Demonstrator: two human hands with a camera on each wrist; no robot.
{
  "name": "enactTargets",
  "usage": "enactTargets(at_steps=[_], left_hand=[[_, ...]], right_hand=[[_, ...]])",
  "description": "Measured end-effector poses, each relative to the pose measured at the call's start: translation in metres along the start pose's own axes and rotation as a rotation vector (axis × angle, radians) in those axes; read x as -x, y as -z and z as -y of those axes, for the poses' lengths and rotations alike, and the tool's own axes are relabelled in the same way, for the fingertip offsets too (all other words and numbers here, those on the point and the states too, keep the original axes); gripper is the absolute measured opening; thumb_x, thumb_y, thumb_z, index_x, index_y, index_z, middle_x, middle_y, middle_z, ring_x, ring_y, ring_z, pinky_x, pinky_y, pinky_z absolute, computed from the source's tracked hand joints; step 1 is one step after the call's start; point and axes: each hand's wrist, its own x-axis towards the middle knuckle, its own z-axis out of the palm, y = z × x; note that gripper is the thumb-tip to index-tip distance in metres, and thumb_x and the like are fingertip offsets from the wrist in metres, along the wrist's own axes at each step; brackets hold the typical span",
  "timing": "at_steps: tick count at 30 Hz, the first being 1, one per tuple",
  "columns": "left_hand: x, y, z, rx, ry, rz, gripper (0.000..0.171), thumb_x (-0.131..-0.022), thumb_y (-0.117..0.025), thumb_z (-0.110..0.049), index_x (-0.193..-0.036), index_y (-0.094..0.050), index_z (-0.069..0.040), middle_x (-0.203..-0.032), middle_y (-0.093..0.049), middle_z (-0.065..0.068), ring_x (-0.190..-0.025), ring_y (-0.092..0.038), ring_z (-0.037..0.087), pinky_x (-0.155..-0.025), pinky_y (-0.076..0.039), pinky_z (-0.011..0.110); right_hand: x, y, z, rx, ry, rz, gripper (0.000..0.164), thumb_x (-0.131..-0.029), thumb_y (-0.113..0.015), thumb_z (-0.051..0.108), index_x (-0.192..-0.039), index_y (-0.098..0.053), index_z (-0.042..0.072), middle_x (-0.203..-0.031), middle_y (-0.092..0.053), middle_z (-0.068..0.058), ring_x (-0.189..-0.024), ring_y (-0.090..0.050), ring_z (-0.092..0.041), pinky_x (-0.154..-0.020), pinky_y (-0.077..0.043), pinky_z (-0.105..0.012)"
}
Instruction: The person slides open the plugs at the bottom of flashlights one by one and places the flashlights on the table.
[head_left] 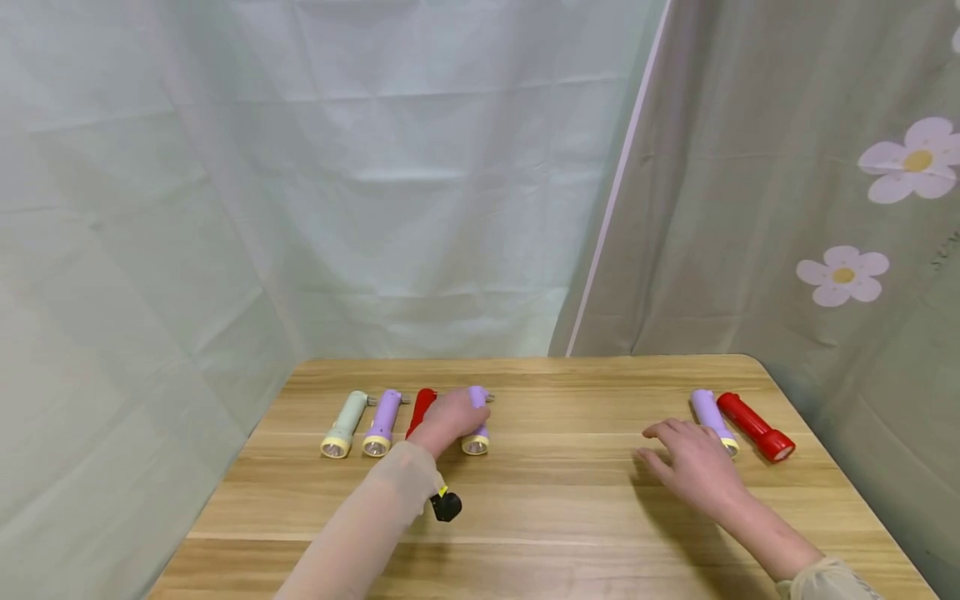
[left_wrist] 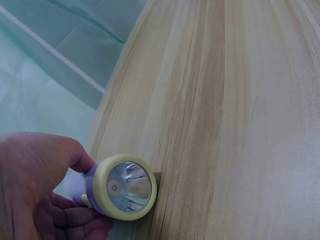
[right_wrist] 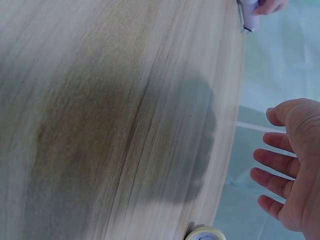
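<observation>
My left hand (head_left: 452,418) grips a purple flashlight (head_left: 476,438) with a pale yellow head, the rightmost of the row at the left. In the left wrist view its lens (left_wrist: 129,187) faces the camera, thumb on one side and curled fingers on the other. Partly covered by that hand, a red flashlight (head_left: 422,407) lies just to its left. My right hand (head_left: 693,463) hovers over the table with fingers relaxed and apart, holding nothing. Right behind it lie another purple flashlight (head_left: 707,409), its front partly hidden, and a red flashlight (head_left: 756,427).
Further left on the wooden table (head_left: 570,508) lie a pale green flashlight (head_left: 347,423) and a purple flashlight (head_left: 384,422). A black piece (head_left: 446,505) is at the left wrist. Pale curtains (head_left: 420,183) hang behind the table's back edge.
</observation>
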Motion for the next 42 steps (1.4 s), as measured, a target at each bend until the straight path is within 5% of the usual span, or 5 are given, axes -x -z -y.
enactTargets(at_steps=[9, 16, 29, 36, 42], left_hand=[[0.003, 0.002, -0.001, -0.032, 0.039, 0.035, 0.031, -0.097, -0.057, -0.038, -0.091, -0.064, -0.009, -0.096, -0.061, 0.010, -0.080, -0.055, 0.027, -0.069, -0.045, 0.038], [0.005, 0.004, 0.001, -0.052, 0.026, 0.042, 0.032, -0.098, -0.055, -0.039, -0.088, -0.064, -0.010, -0.099, -0.062, 0.010, -0.081, -0.056, 0.027, -0.071, -0.045, 0.039], [0.017, 0.027, -0.007, -0.094, 0.008, 0.011, 0.035, -0.098, -0.055, -0.040, -0.099, -0.064, -0.007, -0.091, -0.064, 0.009, -0.076, -0.058, 0.024, -0.067, -0.049, 0.042], [0.023, 0.036, -0.013, -0.056, -0.024, -0.049, 0.074, -0.097, -0.059, -0.040, -0.158, -0.035, -0.007, -0.148, -0.053, 0.017, -0.124, -0.058, 0.035, -0.094, -0.050, 0.056], [0.029, 0.029, -0.019, -0.052, -0.167, -0.093, 0.079, -0.094, -0.061, -0.039, -0.161, -0.030, -0.011, -0.156, -0.043, 0.016, -0.130, -0.054, 0.033, -0.090, -0.052, 0.050]], right_hand=[[0.001, 0.000, -0.002, -0.006, -0.015, 0.009, 0.026, -0.091, -0.078, 0.028, -0.110, -0.073, 0.011, -0.109, -0.072, -0.005, -0.108, -0.065, -0.034, -0.087, -0.044, -0.057], [0.002, 0.003, -0.004, -0.007, -0.014, -0.007, 0.028, -0.090, -0.079, 0.028, -0.111, -0.073, 0.010, -0.109, -0.072, -0.007, -0.107, -0.065, -0.036, -0.086, -0.045, -0.058], [-0.001, 0.012, -0.022, 0.006, -0.060, -0.014, 0.031, -0.091, -0.077, 0.027, -0.114, -0.072, 0.006, -0.111, -0.073, -0.012, -0.103, -0.066, -0.040, -0.086, -0.044, -0.063], [-0.004, 0.020, -0.035, 0.036, -0.109, -0.018, 0.037, -0.090, -0.077, 0.026, -0.118, -0.071, 0.003, -0.112, -0.072, -0.017, -0.098, -0.065, -0.042, -0.081, -0.044, -0.060], [-0.006, 0.025, -0.051, 0.065, -0.160, -0.056, 0.038, -0.089, -0.075, 0.025, -0.116, -0.069, 0.000, -0.101, -0.071, -0.022, -0.086, -0.064, -0.043, -0.074, -0.044, -0.064]])
